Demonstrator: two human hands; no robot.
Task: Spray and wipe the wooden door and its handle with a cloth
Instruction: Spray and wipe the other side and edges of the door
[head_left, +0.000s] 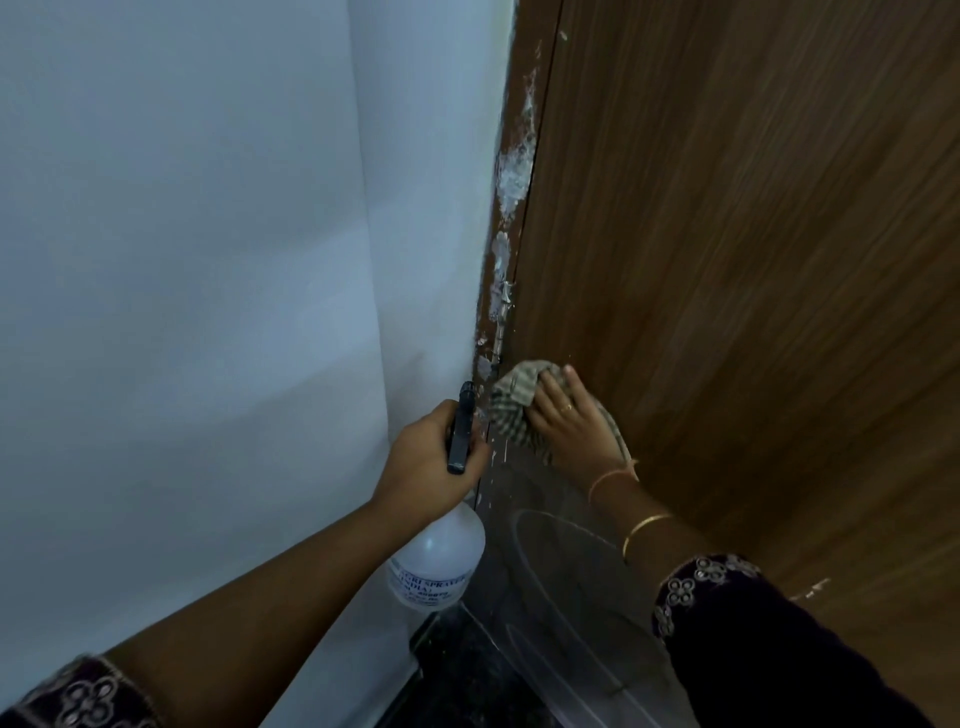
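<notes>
wooden door (727, 260), brown with long streaky grain, filling the right side of the head view. pressed flat against its lower face, close to its left edge: a checked cloth (511, 402), bunched, poking out past the fingertips and trailing back under the wrist. on top of the cloth, the right hand (571, 423), fingers stretched out and spread, palm bearing down on the fabric, nothing pinched. a ring (569, 408) on one finger, thin bangles (644, 525) on the wrist. below the cloth, at the door's foot, a grey glossy patch (561, 551) with faint curved lines; plate or reflection, cannot tell.

just left of the door's edge, the left hand (423, 457), clear of the right hand and curled tight around the neck of a spray bottle (436, 551). black trigger head (461, 431) sticking up above the fist, nozzle end near the cloth; translucent white body hanging below, blue print on its label.

along the door's left edge, the door frame (511, 171), smeared with white patches. further left of the door, a pale wall (208, 208). beneath the door's foot, dark floor (467, 670). dark embroidered sleeves (727, 623) on both forearms.
</notes>
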